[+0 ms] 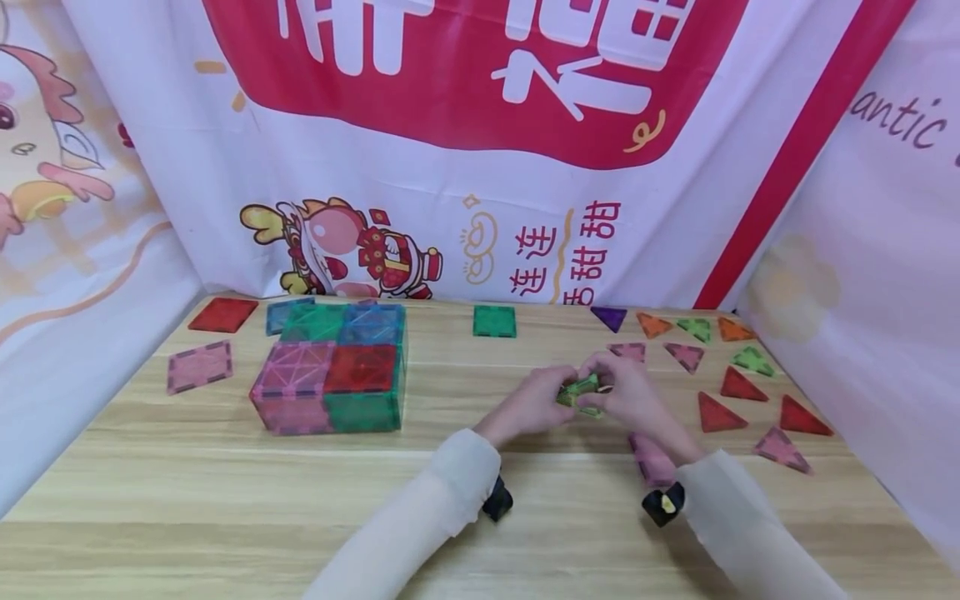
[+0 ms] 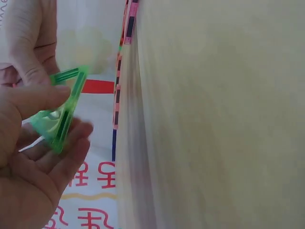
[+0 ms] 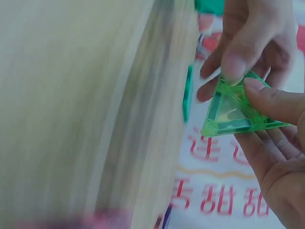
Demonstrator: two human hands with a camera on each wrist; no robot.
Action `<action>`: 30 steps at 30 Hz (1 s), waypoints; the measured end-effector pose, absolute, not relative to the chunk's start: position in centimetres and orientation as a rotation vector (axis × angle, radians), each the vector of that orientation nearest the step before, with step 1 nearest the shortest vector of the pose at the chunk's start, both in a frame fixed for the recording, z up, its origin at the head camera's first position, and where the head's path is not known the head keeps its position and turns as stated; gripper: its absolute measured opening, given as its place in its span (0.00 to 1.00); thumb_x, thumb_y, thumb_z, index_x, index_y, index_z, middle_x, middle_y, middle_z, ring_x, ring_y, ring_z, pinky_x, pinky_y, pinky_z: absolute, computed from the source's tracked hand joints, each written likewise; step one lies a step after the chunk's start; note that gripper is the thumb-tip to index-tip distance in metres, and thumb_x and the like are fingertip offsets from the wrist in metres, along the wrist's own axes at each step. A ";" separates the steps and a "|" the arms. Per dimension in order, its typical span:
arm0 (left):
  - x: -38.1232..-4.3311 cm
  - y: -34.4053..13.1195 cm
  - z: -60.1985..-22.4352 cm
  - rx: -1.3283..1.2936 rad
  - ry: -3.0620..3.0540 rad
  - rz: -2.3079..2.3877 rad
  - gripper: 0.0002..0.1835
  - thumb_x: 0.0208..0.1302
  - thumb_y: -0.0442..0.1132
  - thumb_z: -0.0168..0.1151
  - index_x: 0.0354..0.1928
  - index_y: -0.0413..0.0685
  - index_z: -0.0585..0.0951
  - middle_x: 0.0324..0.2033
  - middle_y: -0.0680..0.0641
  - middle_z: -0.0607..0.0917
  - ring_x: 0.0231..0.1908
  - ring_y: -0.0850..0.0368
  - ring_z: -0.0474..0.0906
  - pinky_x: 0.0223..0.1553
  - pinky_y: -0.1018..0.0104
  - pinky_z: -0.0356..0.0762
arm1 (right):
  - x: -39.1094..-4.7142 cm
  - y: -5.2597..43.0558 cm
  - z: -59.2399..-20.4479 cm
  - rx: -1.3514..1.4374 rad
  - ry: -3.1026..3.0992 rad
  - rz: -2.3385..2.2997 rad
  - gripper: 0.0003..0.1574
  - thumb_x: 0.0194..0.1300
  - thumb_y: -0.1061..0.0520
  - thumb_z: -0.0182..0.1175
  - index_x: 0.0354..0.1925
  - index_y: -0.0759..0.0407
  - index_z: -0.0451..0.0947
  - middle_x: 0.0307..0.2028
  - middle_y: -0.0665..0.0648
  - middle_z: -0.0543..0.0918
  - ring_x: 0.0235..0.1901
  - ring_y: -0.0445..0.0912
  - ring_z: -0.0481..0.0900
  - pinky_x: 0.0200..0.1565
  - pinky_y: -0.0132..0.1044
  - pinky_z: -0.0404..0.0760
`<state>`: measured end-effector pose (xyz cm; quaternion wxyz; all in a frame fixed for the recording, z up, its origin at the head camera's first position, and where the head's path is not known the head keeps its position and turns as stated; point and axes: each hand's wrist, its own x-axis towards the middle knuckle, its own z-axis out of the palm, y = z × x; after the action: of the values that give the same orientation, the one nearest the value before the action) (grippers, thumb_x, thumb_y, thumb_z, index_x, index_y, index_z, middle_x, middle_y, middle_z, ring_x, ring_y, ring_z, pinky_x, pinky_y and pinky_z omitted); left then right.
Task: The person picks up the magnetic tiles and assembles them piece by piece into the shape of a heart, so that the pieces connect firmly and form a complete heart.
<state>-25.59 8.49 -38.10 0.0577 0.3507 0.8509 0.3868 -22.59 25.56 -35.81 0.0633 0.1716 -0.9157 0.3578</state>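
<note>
Light-green triangular magnetic tiles [image 1: 579, 390] are held up above the table between both hands, set at an angle to each other; their exact number is hard to tell. My left hand [image 1: 534, 402] pinches them from the left. In the left wrist view its thumb lies over one green tile edge [image 2: 69, 112], fingers behind. From the other side my right hand [image 1: 632, 393] pinches the same piece. The right wrist view shows that thumb on top of the clear green triangle [image 3: 228, 109] and the fingers underneath.
On the left stands a box of pink, red, green and blue square tiles [image 1: 363, 367]. Loose squares lie around it, and a green square [image 1: 494, 321] lies behind. Several triangles, including a red one [image 1: 722, 412], lie right. A pink tile [image 1: 652, 460] lies by the right forearm.
</note>
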 end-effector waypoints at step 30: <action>-23.6 -4.6 -37.3 0.882 2.729 0.831 0.18 0.53 0.32 0.65 0.13 0.52 0.68 0.14 0.56 0.63 0.21 0.62 0.59 0.24 0.71 0.58 | -31.5 34.1 -36.8 0.482 -3.159 0.588 0.32 0.49 0.68 0.63 0.55 0.77 0.69 0.47 0.76 0.77 0.45 0.64 0.76 0.50 0.61 0.74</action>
<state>-23.59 -4.59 -37.34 0.0780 0.2944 0.9112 0.2776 -31.49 34.07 -36.82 -0.0536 0.1481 -0.9709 0.1806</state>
